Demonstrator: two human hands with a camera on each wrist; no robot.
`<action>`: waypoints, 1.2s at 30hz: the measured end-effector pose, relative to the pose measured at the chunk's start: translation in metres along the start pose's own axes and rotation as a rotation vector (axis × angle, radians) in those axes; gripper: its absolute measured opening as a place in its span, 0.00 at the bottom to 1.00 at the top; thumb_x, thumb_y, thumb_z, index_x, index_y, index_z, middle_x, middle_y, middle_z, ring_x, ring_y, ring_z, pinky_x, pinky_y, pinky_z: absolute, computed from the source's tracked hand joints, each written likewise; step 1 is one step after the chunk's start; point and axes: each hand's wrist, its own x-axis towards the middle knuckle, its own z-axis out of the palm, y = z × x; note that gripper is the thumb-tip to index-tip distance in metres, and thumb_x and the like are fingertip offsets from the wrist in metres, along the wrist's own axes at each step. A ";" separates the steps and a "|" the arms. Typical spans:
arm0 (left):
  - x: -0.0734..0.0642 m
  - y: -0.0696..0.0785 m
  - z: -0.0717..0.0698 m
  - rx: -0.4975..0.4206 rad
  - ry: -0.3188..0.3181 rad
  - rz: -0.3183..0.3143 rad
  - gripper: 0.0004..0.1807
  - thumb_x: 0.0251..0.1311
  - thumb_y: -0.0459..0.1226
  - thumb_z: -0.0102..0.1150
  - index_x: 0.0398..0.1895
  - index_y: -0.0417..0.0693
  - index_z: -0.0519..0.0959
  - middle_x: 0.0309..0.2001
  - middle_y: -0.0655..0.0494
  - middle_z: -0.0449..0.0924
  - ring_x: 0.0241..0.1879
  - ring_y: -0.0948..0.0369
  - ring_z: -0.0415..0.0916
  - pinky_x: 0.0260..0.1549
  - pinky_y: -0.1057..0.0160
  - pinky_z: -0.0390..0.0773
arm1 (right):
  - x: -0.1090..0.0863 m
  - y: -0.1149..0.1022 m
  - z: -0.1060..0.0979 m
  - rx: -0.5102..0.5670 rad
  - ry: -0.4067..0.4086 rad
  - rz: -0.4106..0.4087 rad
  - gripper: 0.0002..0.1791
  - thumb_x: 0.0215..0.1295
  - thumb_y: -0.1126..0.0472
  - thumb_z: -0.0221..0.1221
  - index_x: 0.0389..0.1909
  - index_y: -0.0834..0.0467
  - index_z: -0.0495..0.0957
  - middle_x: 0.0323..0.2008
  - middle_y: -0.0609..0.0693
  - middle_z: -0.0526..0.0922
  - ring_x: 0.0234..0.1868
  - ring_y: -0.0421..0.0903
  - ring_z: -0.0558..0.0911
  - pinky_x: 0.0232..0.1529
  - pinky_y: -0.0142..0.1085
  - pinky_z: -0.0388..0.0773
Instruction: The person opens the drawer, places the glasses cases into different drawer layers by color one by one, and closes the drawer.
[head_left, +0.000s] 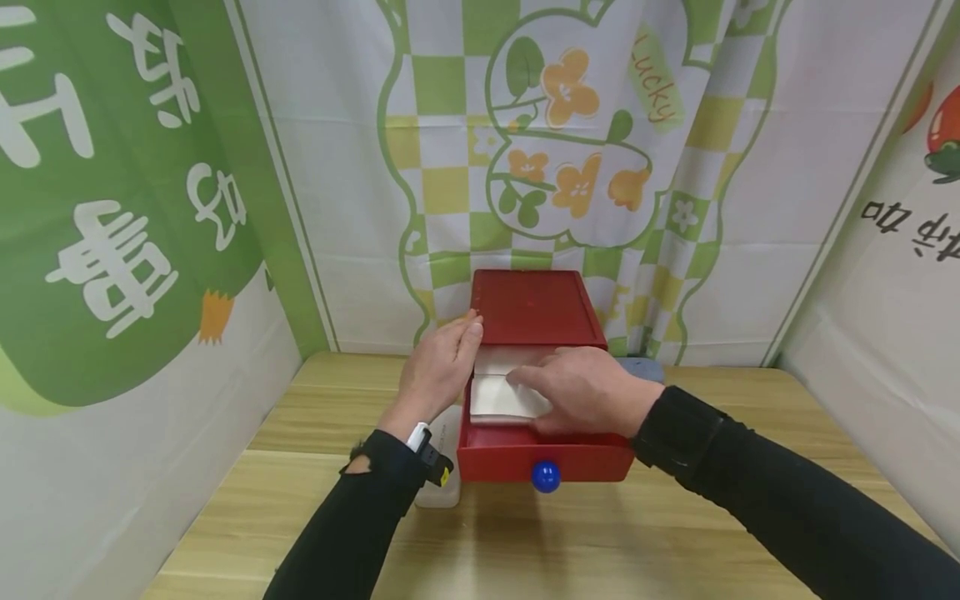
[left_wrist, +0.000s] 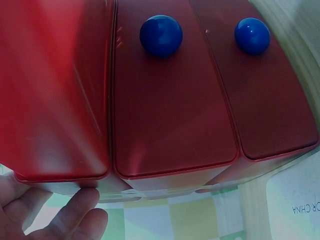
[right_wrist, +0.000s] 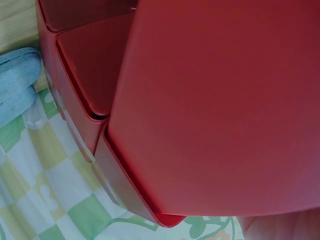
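Note:
A red drawer cabinet stands on the table, its top drawer pulled out toward me, a round blue knob on the front. Inside the drawer lies a cream-white paper pad, with another white surface just behind it. My right hand reaches in from the right and holds the pad, finger at its far edge and thumb at the near edge; other fingers are hidden. Against the cabinet's left side rests my left hand, fingers extended. Two lower drawers are closed.
A white flat item with printed lettering lies left of the cabinet, partly under my left wrist. Behind my right wrist is a blue-grey item. A patterned curtain hangs close behind the cabinet, with printed cloth walls at both sides.

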 end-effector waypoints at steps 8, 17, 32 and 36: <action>0.000 -0.001 0.001 -0.004 0.002 -0.005 0.31 0.82 0.54 0.38 0.75 0.47 0.72 0.76 0.55 0.70 0.76 0.54 0.67 0.73 0.48 0.68 | -0.001 0.000 0.002 0.012 0.003 0.004 0.33 0.58 0.41 0.74 0.63 0.47 0.81 0.42 0.43 0.91 0.41 0.43 0.87 0.47 0.40 0.87; 0.000 -0.002 0.002 0.005 0.009 -0.001 0.29 0.82 0.52 0.39 0.75 0.47 0.73 0.76 0.54 0.70 0.76 0.53 0.67 0.73 0.48 0.68 | -0.004 0.004 0.004 0.035 -0.014 0.016 0.34 0.59 0.39 0.73 0.64 0.47 0.81 0.43 0.44 0.90 0.42 0.42 0.87 0.48 0.40 0.87; 0.000 0.000 0.000 0.009 0.007 -0.006 0.30 0.82 0.52 0.38 0.75 0.47 0.72 0.76 0.53 0.70 0.76 0.53 0.66 0.74 0.48 0.67 | -0.005 0.004 0.004 0.039 -0.003 0.023 0.33 0.60 0.40 0.73 0.64 0.47 0.81 0.41 0.44 0.90 0.40 0.42 0.86 0.46 0.39 0.87; -0.001 0.000 0.001 0.008 0.008 -0.007 0.30 0.82 0.53 0.38 0.75 0.47 0.72 0.76 0.53 0.70 0.76 0.53 0.66 0.74 0.48 0.67 | -0.005 0.004 0.004 0.033 0.005 0.021 0.32 0.60 0.41 0.73 0.63 0.48 0.81 0.42 0.45 0.90 0.41 0.43 0.87 0.47 0.39 0.88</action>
